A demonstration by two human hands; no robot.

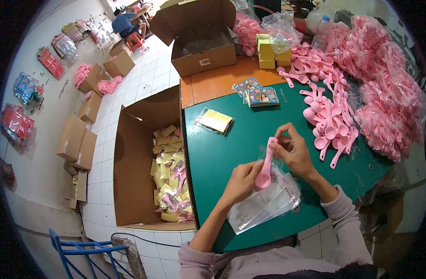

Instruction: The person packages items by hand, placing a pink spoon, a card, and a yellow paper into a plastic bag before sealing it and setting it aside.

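Observation:
A pink spoon (265, 173) is held upright above the green table (213, 172), bowl end down. The fingers of my right hand (289, 149) pinch its handle near the top. My left hand (243, 179) is closed at the spoon's bowl, apparently on the edge of a clear bag; what exactly it grips is hard to make out. Clear plastic bags (264, 204) lie stacked below both hands. Farther back are a stack of printed cards (263, 96) and a clear packet with a yellow card (215, 120). Loose pink spoons (331, 123) are heaped at the right.
A large carton (138, 186) with filled packets stands left of the table. Behind are an open cardboard box (203, 58), yellow boxes (267, 52) and bagged pink spoons (385, 102). A person (123, 23) sits far back; a blue metal frame (87, 251) is at lower left.

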